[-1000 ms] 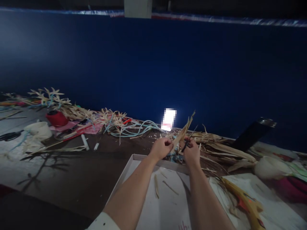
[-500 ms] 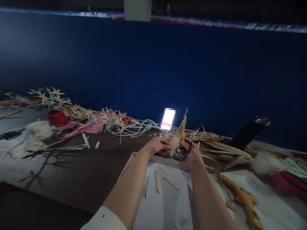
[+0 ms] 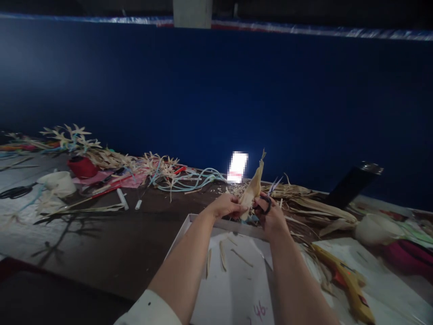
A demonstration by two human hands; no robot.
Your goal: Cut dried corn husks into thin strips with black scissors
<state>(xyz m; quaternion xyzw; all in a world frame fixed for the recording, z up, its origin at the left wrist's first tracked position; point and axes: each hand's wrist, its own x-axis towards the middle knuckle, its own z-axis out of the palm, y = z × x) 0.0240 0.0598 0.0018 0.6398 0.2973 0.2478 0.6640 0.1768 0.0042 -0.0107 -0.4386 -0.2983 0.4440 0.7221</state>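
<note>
My left hand (image 3: 227, 206) is closed on the lower end of a dry corn husk piece (image 3: 253, 183) that stands nearly upright above the table. My right hand (image 3: 271, 213) grips small black-handled scissors (image 3: 266, 202), whose blades point up beside the husk. Both hands hover over the far rim of a shallow white box lid (image 3: 189, 224). A few thin husk slivers (image 3: 222, 255) lie inside the lid.
A yellow glue gun (image 3: 345, 280) lies at the right. Loose husks (image 3: 314, 205), pale blue cords (image 3: 189, 180), a red spool (image 3: 81, 167), a white roll (image 3: 57, 183), glue sticks (image 3: 121, 199), black scissors (image 3: 13, 192) and a bright phone (image 3: 237, 167) stand before a blue wall.
The husk piece has swung from leaning right to nearly upright. The scissors have turned so their blades point upward. One more sliver lies in the lid.
</note>
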